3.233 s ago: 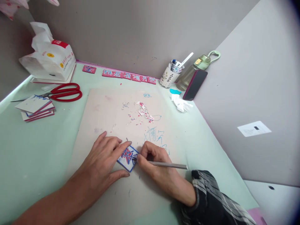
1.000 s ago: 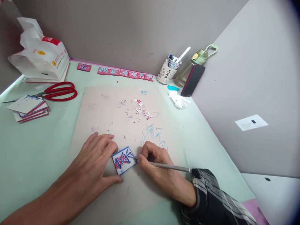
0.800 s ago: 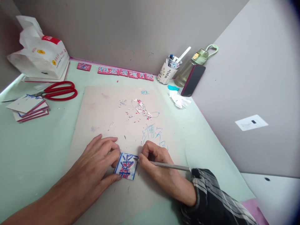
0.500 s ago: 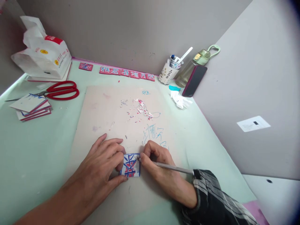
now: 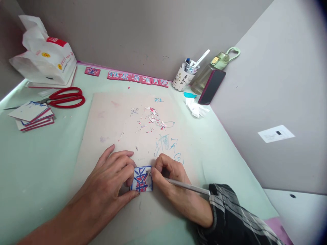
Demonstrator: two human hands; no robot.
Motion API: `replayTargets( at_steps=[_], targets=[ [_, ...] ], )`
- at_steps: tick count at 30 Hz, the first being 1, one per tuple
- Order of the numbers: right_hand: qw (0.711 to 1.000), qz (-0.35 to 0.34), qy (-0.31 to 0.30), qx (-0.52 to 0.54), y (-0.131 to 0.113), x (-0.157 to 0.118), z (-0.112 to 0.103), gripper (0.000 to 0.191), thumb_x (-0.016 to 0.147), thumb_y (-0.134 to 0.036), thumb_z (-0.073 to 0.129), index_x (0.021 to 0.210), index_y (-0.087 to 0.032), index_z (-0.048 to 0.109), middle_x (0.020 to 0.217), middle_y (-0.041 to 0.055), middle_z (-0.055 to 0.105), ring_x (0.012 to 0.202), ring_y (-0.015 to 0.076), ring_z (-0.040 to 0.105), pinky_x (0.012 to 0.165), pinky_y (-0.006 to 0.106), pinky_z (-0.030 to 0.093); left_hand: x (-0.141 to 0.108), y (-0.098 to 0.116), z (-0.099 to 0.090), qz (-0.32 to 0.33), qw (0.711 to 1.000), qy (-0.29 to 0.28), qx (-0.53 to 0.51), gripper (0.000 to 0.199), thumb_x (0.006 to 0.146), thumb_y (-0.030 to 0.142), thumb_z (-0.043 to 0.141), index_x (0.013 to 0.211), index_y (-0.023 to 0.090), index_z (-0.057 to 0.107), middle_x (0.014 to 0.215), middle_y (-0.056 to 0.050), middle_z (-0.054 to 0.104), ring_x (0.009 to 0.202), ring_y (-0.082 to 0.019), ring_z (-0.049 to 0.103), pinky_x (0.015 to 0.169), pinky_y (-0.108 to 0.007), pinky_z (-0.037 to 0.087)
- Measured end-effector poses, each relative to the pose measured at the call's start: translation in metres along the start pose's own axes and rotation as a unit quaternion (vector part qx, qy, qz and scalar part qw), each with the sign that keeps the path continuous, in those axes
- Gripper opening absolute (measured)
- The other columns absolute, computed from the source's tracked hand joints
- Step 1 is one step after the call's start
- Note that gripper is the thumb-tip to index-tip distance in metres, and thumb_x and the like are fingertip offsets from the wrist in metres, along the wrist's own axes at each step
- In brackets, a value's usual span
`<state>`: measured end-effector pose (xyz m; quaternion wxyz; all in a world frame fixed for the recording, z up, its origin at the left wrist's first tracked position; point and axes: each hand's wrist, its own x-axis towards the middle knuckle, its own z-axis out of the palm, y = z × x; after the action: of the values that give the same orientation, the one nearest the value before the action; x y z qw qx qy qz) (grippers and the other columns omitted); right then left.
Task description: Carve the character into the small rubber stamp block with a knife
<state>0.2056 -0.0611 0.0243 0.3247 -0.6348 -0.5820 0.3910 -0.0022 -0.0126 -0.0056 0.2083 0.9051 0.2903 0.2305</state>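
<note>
A small square tile (image 5: 149,183) with a white face, a blue border and blue painted strokes lies on the beige board (image 5: 102,105); red shows between some strokes. My left hand (image 5: 116,173) is closed on its left side, thumb at the lower edge and bent fingers along the upper left. In my right hand (image 5: 171,183) is a slim silver craft knife (image 5: 187,186), pinched near its front end. The knife's metal tip rests on the tile's upper right part, beside a blue stroke. My right fingers partly cover the tile's right edge.
White and red shavings (image 5: 153,117) lie farther up the board. Left are red-handled scissors (image 5: 66,97) and stacked white-and-red tiles (image 5: 32,114). Carved red tiles (image 5: 136,78) line the wall. Back right stand a pen cup (image 5: 182,76), a bottle (image 5: 204,80) and a phone (image 5: 212,86).
The knife tip has shifted slightly left across the tile's upper right part, my right fingers with it. My left hand keeps its hold on the tile.
</note>
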Motion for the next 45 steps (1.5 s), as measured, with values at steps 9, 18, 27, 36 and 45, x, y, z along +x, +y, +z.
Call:
replayTargets(
  at_steps=[9, 18, 27, 36, 45],
  targets=[
    [1.000, 0.011, -0.008, 0.001, -0.005, -0.001, 0.000, 0.022, 0.088, -0.026, 0.050, 0.068, -0.024, 0.040, 0.064, -0.0035, 0.045, 0.063, 0.0149, 0.039, 0.061, 0.030, 0.031, 0.002, 0.000, -0.001, -0.001, 1.000, -0.006, 0.000, 0.029, 0.083, 0.019, 0.069, 0.079, 0.026, 0.040, 0.093, 0.001, 0.067, 0.117, -0.031, 0.063, 0.111, -0.063, 0.034],
    [1.000, 0.005, -0.007, -0.001, -0.004, -0.003, 0.001, 0.022, 0.088, -0.026, 0.050, 0.069, -0.024, 0.040, 0.065, -0.0026, 0.048, 0.064, 0.0149, 0.042, 0.062, 0.030, 0.034, 0.001, 0.000, 0.001, 0.003, 1.000, -0.007, 0.001, 0.030, 0.083, 0.017, 0.069, 0.082, 0.026, 0.040, 0.093, 0.002, 0.066, 0.118, -0.031, 0.062, 0.113, -0.063, 0.030],
    [1.000, 0.007, -0.010, -0.002, -0.006, -0.004, 0.002, 0.021, 0.088, -0.027, 0.049, 0.069, -0.024, 0.040, 0.066, -0.0022, 0.049, 0.064, 0.0155, 0.042, 0.064, 0.031, 0.034, -0.003, 0.003, 0.009, -0.012, 0.999, 0.026, -0.016, 0.033, 0.081, 0.017, 0.068, 0.081, 0.026, 0.037, 0.092, 0.002, 0.064, 0.117, -0.029, 0.060, 0.115, -0.060, 0.025],
    [1.000, -0.007, -0.006, -0.002, -0.003, -0.002, 0.003, 0.022, 0.088, -0.024, 0.051, 0.069, -0.023, 0.041, 0.064, -0.0032, 0.048, 0.063, 0.0151, 0.043, 0.065, 0.031, 0.033, -0.001, 0.000, 0.011, 0.000, 1.000, 0.005, 0.007, 0.033, 0.083, 0.027, 0.075, 0.090, 0.027, 0.044, 0.096, 0.000, 0.063, 0.118, -0.030, 0.060, 0.116, -0.060, 0.024],
    [0.986, -0.145, -0.011, -0.079, 0.009, 0.000, 0.001, 0.025, 0.090, -0.014, 0.051, 0.070, -0.022, 0.038, 0.066, -0.0044, 0.046, 0.062, 0.0133, 0.041, 0.068, 0.029, 0.033, -0.003, -0.003, 0.013, 0.004, 0.999, -0.018, 0.026, 0.070, 0.080, 0.028, 0.084, 0.138, 0.027, 0.046, 0.116, -0.004, 0.064, 0.120, -0.031, 0.057, 0.115, -0.057, 0.029]
  ],
)
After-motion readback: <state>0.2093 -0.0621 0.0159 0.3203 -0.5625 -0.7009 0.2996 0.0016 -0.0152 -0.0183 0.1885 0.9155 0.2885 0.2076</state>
